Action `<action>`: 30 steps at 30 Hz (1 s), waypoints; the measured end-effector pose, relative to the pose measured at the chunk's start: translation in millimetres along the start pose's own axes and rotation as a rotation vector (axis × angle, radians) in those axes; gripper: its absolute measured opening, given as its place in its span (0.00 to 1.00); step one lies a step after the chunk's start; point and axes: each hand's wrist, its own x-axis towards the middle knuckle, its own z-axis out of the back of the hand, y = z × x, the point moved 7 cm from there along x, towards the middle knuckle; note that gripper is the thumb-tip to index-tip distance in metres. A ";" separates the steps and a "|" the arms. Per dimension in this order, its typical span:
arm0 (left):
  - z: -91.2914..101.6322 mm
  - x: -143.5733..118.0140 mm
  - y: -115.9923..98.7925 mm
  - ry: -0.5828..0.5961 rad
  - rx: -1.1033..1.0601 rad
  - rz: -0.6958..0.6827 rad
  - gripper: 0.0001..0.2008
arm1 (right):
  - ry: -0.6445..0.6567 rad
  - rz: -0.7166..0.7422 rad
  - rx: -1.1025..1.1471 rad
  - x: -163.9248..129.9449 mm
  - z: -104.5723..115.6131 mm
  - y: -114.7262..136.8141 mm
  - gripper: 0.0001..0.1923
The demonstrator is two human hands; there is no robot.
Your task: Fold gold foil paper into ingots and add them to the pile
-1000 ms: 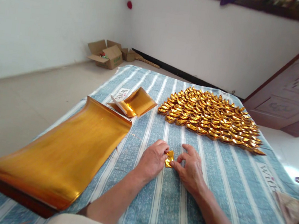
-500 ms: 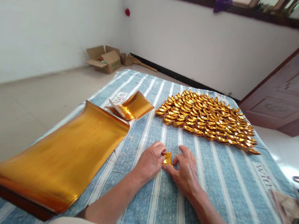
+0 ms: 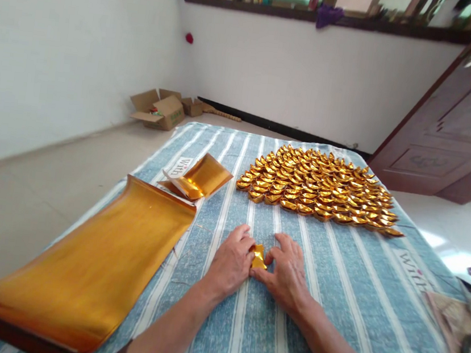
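Foil (image 3: pixel 259 257) is on the cloth (image 3: pixel 328 331), between the hands, lower centre of the view. Handling, judged by look: next to no weight, thin, bends easily and should hold a crease; shiny face probably a bit slick, tears or dents if pulled hard. Best grip: light fingertip pinch at the 9 and 3 o'clock edges, middle left free. Left hand (image 3: pixel 230 260) has its fingertips clamped on the 9 o'clock end; right hand (image 3: pixel 288 266) has thumb and forefinger apart around the 3 o'clock side, thumb touching the near edge, can't tell if it's pinching. Looks: small, bright gold, roughly rectangular, uneven glints, ends partly hidden by fingers. Around it: gold boats (image 3: pixel 320 184) in packed rows at 1 o'clock, loose pieces (image 3: pixel 207 176) at 10, big sheet (image 3: pixel 104 263), edges curling, toward 8–9.
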 end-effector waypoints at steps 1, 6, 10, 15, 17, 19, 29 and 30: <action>-0.1 -0.5 -0.1 0.006 -0.007 -0.003 0.09 | -0.012 0.011 0.010 -0.4 0.3 -0.1 0.13; 8.0 -1.5 3.4 -0.058 -0.114 0.046 0.08 | -0.066 0.063 0.082 -1.5 0.7 0.3 0.11; 11.8 -3.2 6.8 -0.062 -0.271 0.154 0.06 | -0.107 0.075 0.154 -1.7 1.8 -1.3 0.10; 3.6 -7.7 12.2 -0.014 -0.612 0.355 0.03 | -0.154 0.080 0.262 -2.4 4.8 -1.4 0.07; 0.6 -8.7 14.1 -0.021 -0.734 0.414 0.03 | -0.157 0.066 0.337 -2.1 5.6 -1.5 0.07; -1.8 -9.5 16.2 -0.034 -0.837 0.469 0.05 | -0.149 0.048 0.402 -1.2 6.4 -1.5 0.07; -1.4 -11.5 11.0 -0.094 -1.026 0.557 0.10 | -0.147 0.051 0.540 2.0 12.5 4.2 0.02; -1.3 -11.8 10.4 -0.098 -1.030 0.558 0.10 | -0.135 0.032 0.561 2.3 12.0 2.9 0.01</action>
